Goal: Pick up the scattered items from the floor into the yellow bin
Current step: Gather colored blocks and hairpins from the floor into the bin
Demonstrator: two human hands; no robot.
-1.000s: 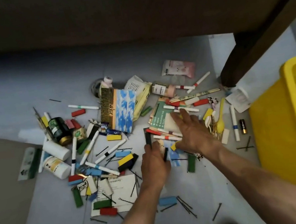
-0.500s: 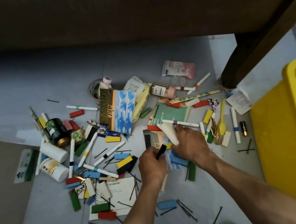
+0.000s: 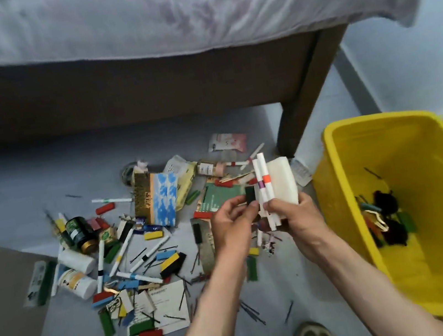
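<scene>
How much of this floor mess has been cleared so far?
Barely started: the yellow bin holds only a few dark and coloured bits. The right hand grips white pens and a white pad; the left hand pinches a black block. Most clutter remains on the floor.

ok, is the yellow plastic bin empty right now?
No, the yellow plastic bin already holds several dark and coloured small items at its bottom.

Yellow bin [image 3: 339, 166] stands open at right; 2 white pens [image 3: 264, 187] upright beside scattered clutter [image 3: 130, 257].
</scene>
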